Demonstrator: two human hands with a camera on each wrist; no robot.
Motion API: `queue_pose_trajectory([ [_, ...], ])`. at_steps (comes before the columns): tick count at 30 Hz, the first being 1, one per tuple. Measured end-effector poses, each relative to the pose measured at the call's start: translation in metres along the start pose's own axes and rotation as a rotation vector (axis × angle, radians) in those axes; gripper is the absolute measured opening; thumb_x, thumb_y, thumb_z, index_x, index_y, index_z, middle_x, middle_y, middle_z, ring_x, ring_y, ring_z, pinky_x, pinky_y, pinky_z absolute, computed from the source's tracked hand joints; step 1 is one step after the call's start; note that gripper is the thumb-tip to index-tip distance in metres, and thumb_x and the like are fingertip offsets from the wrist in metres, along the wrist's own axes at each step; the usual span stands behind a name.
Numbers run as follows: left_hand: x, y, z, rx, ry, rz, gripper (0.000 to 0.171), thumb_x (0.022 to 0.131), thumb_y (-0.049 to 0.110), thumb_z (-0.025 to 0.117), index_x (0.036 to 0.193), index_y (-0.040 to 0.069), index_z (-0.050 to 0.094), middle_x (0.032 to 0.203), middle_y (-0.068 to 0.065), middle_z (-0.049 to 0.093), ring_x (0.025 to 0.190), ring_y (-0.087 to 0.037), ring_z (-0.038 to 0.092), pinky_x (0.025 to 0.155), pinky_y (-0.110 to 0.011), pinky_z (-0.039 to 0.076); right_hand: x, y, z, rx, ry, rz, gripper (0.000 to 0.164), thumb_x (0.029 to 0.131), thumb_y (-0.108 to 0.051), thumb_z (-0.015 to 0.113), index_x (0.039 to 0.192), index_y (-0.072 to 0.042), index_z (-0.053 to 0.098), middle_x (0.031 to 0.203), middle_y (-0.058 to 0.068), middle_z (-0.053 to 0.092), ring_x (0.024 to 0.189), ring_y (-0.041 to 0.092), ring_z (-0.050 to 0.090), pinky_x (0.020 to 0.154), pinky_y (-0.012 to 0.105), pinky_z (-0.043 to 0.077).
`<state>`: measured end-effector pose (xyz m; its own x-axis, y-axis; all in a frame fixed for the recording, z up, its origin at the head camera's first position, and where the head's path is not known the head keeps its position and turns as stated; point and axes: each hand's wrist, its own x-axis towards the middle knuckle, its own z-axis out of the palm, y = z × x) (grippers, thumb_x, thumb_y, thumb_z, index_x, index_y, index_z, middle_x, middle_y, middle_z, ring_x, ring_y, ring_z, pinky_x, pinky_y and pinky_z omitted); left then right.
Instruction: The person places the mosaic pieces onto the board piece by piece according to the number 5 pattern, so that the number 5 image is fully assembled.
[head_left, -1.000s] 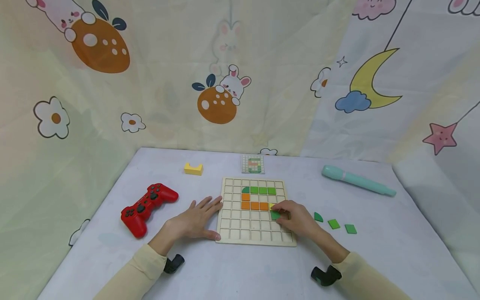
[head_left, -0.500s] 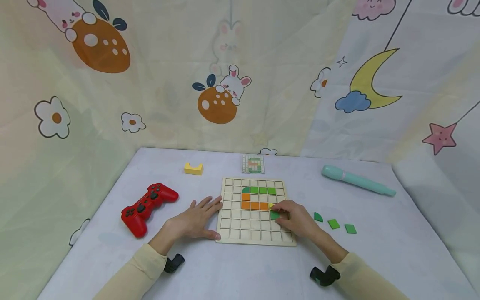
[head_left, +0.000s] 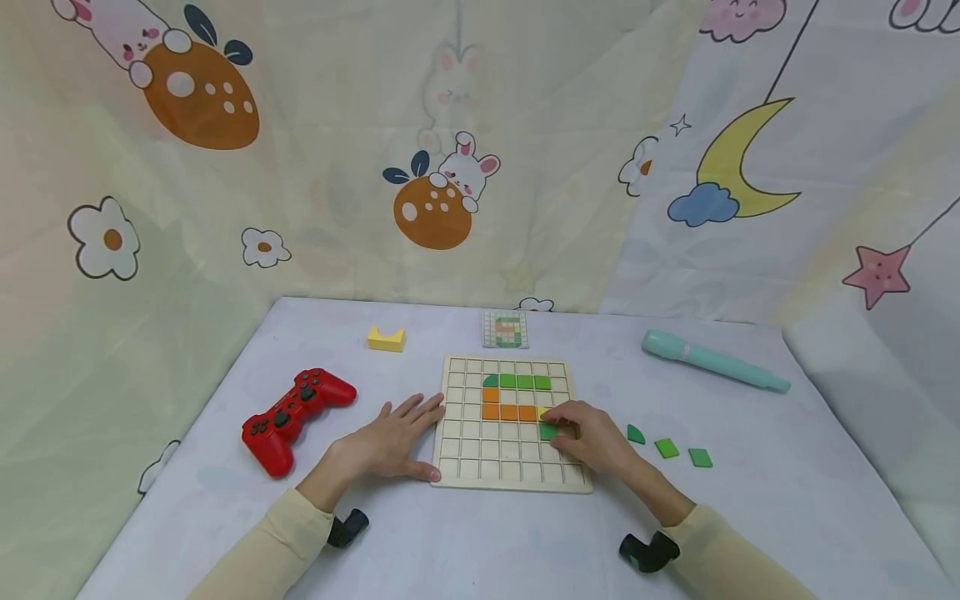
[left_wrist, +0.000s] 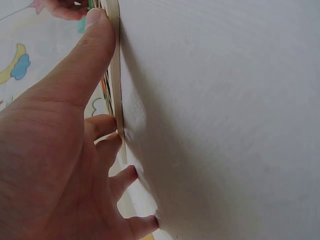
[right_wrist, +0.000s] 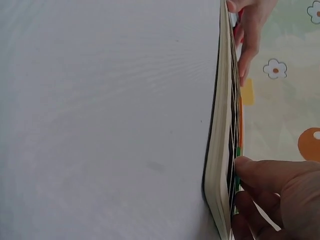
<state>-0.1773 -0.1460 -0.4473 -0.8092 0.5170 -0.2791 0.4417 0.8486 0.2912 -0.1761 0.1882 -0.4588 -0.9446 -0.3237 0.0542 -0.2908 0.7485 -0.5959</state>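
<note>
A pale wooden grid board (head_left: 472, 454) lies flat on the table. On it, green tiles (head_left: 525, 382) with a rounded dark green piece (head_left: 491, 382) form an upper row, and orange tiles (head_left: 510, 412) run below. My right hand (head_left: 592, 437) reaches over the right side, thumb and index finger at opposite edges of a darker green tile (head_left: 547, 432). Just above it, a yellow tile (head_left: 542, 413) is partly hidden by the index finger. With fingers spread, my left hand (head_left: 386, 442) rests along the board's left edge, its thumb (left_wrist: 95, 45) touching the side.
Right of the board lie a green quarter-round piece (head_left: 636, 434) and two green diamond tiles (head_left: 667, 448). A pattern card (head_left: 506, 329) is behind it. Around are a red game controller (head_left: 296, 417), a yellow block (head_left: 387, 339) and a teal wand-like object (head_left: 712, 360).
Both hands stay where they were, the right one still at the green tile. The head view has shifted very slightly.
</note>
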Motion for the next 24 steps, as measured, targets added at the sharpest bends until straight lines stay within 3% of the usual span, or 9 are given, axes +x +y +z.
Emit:
queue_pose_trajectory([
  [5,0.0,0.001,0.0,-0.003,-0.001,-0.001,0.099,0.077,0.06,0.071,0.155,0.021,0.024,0.164,0.004,0.013,0.151,-0.031,0.012,0.115,-0.065,0.018,-0.002,0.003,-0.007,-0.004,0.009,-0.021,0.035,0.08,-0.009,0.077,0.114,-0.016,0.069,0.109,-0.004,0.069,0.097,0.013,0.061,0.085,0.033,0.054],
  [14,-0.001,0.0,0.0,0.015,0.001,0.004,0.099,0.077,0.061,0.07,0.155,0.02,0.024,0.164,0.003,0.014,0.151,-0.032,0.013,0.115,-0.065,0.019,-0.013,0.023,-0.035,-0.043,0.079,-0.059,0.037,0.082,-0.008,0.075,0.118,-0.013,0.068,0.112,-0.001,0.069,0.096,0.017,0.062,0.084,0.037,0.055],
  [24,-0.001,0.002,-0.001,0.014,-0.01,-0.007,0.1,0.077,0.061,0.07,0.155,0.021,0.023,0.164,0.004,0.014,0.151,-0.032,0.012,0.115,-0.064,0.019,-0.032,0.056,-0.083,-0.111,0.129,-0.054,0.038,0.085,-0.007,0.073,0.121,-0.007,0.065,0.118,0.006,0.068,0.099,0.026,0.063,0.085,0.044,0.054],
])
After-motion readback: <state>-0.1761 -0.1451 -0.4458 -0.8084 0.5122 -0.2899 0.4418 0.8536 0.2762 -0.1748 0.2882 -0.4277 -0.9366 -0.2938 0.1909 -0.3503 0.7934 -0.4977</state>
